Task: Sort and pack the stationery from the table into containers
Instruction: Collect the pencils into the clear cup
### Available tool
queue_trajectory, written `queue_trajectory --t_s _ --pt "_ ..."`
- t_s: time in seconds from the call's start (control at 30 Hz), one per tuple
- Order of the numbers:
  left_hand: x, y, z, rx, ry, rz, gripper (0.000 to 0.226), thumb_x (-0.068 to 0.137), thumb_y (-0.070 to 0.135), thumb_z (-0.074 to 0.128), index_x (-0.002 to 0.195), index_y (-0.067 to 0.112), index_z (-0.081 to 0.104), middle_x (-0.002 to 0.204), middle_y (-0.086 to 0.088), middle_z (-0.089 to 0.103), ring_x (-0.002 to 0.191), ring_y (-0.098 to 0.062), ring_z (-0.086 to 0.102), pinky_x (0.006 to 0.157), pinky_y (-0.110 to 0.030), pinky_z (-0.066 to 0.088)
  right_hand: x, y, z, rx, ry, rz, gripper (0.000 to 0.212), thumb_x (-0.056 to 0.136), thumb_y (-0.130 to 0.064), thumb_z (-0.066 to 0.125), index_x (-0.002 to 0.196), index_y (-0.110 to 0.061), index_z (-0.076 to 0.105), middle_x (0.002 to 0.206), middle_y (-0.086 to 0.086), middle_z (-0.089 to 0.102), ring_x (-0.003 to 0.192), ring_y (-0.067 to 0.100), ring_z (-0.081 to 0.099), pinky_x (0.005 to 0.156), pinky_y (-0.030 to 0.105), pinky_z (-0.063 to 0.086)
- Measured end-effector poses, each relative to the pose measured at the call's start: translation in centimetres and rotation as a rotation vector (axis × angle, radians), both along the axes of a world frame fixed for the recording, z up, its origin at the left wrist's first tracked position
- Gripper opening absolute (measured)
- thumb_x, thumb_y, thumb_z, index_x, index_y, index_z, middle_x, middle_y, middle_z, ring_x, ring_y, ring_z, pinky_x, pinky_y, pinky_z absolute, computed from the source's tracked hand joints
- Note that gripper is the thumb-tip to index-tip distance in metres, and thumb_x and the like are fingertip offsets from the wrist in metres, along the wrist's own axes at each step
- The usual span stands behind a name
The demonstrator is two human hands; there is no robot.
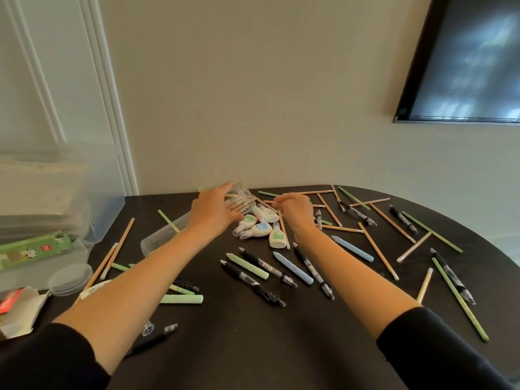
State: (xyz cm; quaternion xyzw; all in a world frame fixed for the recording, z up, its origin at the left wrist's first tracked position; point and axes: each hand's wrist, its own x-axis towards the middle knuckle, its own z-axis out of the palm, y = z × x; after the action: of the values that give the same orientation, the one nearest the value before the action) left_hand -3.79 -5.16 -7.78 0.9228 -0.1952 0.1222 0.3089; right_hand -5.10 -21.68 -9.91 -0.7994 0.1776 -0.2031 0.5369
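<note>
- The left hand (212,212) reaches far over the dark bench (281,347) and holds a glass cup (240,199). Its fingers wrap round the side of the cup.
- The cup is tipped over toward the right, with its open end facing the pile. I think this is so long things can slide in easily.
- The right hand (295,211) is just beside the cup's mouth. Its fingers are curled in tight over some pencil ends. I cannot tell if it really pinches one.
- Little white correction tapes (260,229) sit in a bunch between the two hands, right below the cup.
- Wooden and green pencils (378,250) lie all over the far and right side of the bench. Many cross each other, so picking one may bump another.
- Black pens (253,282) and fat blue and green sticks (292,267) lie nearer the person.
- A clear tray (160,239) waits under the left arm, likely for another kind of thing.
- Sorting looks barely started, as almost everything lies loose on the bench.
</note>
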Motion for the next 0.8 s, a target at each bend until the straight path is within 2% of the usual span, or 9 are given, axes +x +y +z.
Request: queue_trajectory --t_s 0.07,0.1,0.17,0.3,0.43,0.53,0.6,0.7,0.8 --pt "0.8 -0.2 0.0 0.03 -0.008 0.001 0.079 0.075 0.028 0.075 0.142 0.019 0.035 0.135 -0.004 0.052 0.124 -0.022 0.049 0.103 -0.038 0.039 0.8 -1.6 -1.2 -0.249 0.181 -0.118 0.022 0.091 -0.008 0.041 0.083 -0.003 0.061 0.083 0.011 0.06 0.089 0.027 0.056 0.072 0.032 0.046" --pt "1.3 -0.4 0.0 0.046 -0.009 0.0 0.079 0.076 0.028 0.075 0.143 0.019 0.035 0.136 -0.004 0.052 0.124 -0.022 0.049 0.103 -0.038 0.04 1.1 -2.5 -1.9 -0.378 0.288 -0.119 0.02 0.092 -0.012 0.043 0.084 -0.003 0.059 0.085 0.011 0.06 0.091 0.028 0.056 0.074 0.032 0.046" --pt "2.0 -0.7 -0.1 0.066 -0.004 -0.002 0.08 0.075 0.028 0.075 0.143 0.019 0.033 0.137 -0.005 0.051 0.124 -0.023 0.048 0.103 -0.039 0.04 1.5 -3.5 -3.1 -0.592 0.458 -0.078 0.023 0.091 -0.02 0.048 0.098 -0.002 0.061 0.107 0.014 0.06 0.109 0.03 0.052 0.09 0.035 0.046" --pt "2.7 -1.4 -0.5 0.068 0.017 -0.019 0.079 0.075 0.028 0.075 0.143 0.019 0.034 0.134 -0.005 0.053 0.122 -0.023 0.05 0.102 -0.041 0.04 2.0 -3.7 -4.4 -0.753 0.602 -0.005 0.035 0.089 -0.029 0.054 0.114 -0.005 0.056 0.125 0.016 0.053 0.121 0.031 0.044 0.101 0.038 0.04" --pt "2.8 -1.6 -1.0 0.089 0.009 -0.024 0.078 0.076 0.028 0.074 0.143 0.02 0.034 0.132 -0.005 0.054 0.121 -0.022 0.05 0.102 -0.04 0.04 2.7 -3.1 -4.7 -0.75 0.619 0.021 0.039 0.091 -0.037 0.051 0.115 -0.006 0.054 0.124 0.015 0.053 0.123 0.031 0.042 0.1 0.039 0.037" --pt "2.7 -1.2 -0.9 0.095 -0.004 -0.024 0.078 0.076 0.028 0.074 0.143 0.02 0.034 0.131 -0.005 0.055 0.12 -0.022 0.05 0.102 -0.04 0.04 2.7 -2.8 -4.1 -0.701 0.565 -0.008 0.024 0.091 -0.034 0.053 0.088 -0.01 0.055 0.098 0.01 0.058 0.107 0.027 0.055 0.089 0.034 0.041" --pt "2.6 -0.9 -0.8 0.102 -0.013 -0.017 0.077 0.076 0.027 0.074 0.142 0.02 0.035 0.131 -0.005 0.055 0.12 -0.022 0.05 0.101 -0.04 0.04 2.4 -2.9 -3.6 -0.585 0.461 -0.067 0.018 0.093 -0.024 0.052 0.092 -0.006 0.057 0.09 0.009 0.058 0.09 0.024 0.059 0.076 0.031 0.043" --pt "2.4 -0.6 -0.5 0.126 -0.021 -0.002 0.078 0.077 0.027 0.074 0.143 0.02 0.033 0.132 -0.006 0.054 0.122 -0.024 0.048 0.102 -0.041 0.039 1.7 -3.0 -2.5 -0.349 0.208 -0.149 0.019 0.094 -0.014 0.048 0.1 0.0 0.058 0.088 0.011 0.067 0.077 0.019 0.058 0.069 0.028 0.045" --pt "1.8 -0.1 -0.4 0.132 -0.012 0.007 0.08 0.077 0.027 0.074 0.144 0.02 0.032 0.135 -0.007 0.052 0.124 -0.024 0.046 0.103 -0.04 0.037 0.2 -3.1 -1.0 -0.119 -0.045 -0.148 0.017 0.094 -0.015 0.049 0.092 -0.005 0.062 0.062 -0.001 0.06 0.059 0.006 0.049 0.057 0.019 0.038"
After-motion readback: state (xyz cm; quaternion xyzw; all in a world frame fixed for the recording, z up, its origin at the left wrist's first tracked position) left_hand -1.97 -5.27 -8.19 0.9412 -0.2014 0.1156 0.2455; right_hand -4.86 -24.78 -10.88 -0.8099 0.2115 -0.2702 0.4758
